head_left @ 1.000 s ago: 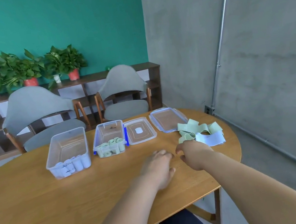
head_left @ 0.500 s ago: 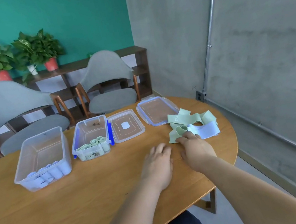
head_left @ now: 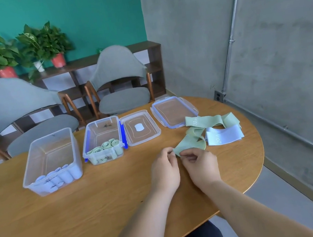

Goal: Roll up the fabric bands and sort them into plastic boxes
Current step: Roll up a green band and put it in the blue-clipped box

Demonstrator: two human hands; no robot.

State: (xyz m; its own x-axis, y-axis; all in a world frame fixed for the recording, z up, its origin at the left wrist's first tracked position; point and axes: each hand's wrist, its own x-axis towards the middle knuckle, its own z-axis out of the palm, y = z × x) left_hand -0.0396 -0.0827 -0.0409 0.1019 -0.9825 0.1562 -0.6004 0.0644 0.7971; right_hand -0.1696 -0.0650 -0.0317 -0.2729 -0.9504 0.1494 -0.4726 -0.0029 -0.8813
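A: Green band (head_left: 191, 143): where is it?

B: On the wooden table (head_left: 66, 225), right of centre. Its near end is lifted a little, and both hands have it. The left hand (head_left: 165, 173) and the right hand (head_left: 201, 167) sit side by side, fingers curled, each pinching that near edge between thumb and fingertips.

A: And the other loose bands?

B: Just beyond, towards the right edge. A second green band (head_left: 209, 121) lies flat at the far side, and a pale blue band (head_left: 224, 135) lies right of the held one, touching it.

A: The boxes?

B: Two, both open, on the left. The small box (head_left: 103, 129) with blue clips holds green rolls (head_left: 106, 145). The large box (head_left: 51, 147), further left, holds pale blue rolls (head_left: 64, 175) at its near end.

A: Lids?

B: A clear lid (head_left: 140, 128) lies just right of the small box, and a blue-rimmed lid (head_left: 174, 111) further right, near the second green band.
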